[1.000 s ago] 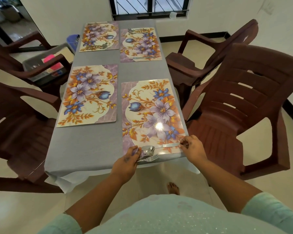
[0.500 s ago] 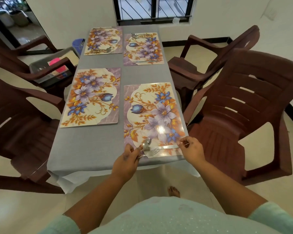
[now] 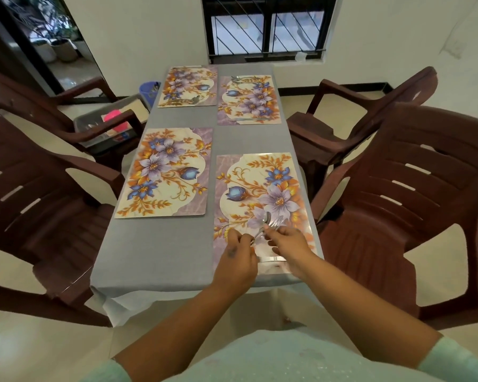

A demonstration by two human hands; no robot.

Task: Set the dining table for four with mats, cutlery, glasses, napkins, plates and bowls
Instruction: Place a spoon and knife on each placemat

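Several floral mats lie on the grey table (image 3: 160,252). Both hands hover over the near right mat (image 3: 260,186). My left hand (image 3: 236,255) grips the handle of a spoon (image 3: 265,218), its bowl raised and pointing away from me. My right hand (image 3: 289,244) pinches a fork (image 3: 276,223) right beside the spoon. A knife (image 3: 272,259) lies flat across the mat's near edge, partly under my right wrist. The near left mat (image 3: 166,172) is bare. Cutlery rests on the far left mat (image 3: 188,86) and the far right mat (image 3: 249,102).
Brown plastic chairs stand on both sides, the nearest at the right (image 3: 403,205) and the left (image 3: 31,188). A grey crate (image 3: 94,128) with a pink item and a blue basket (image 3: 149,89) sit on the floor at the far left. A barred window (image 3: 268,26) faces the table's far end.
My right hand left the knife lying at the mat's near edge and came left to the fork. Both hands lifted the spoon and fork off the mat and moved them farther up it.
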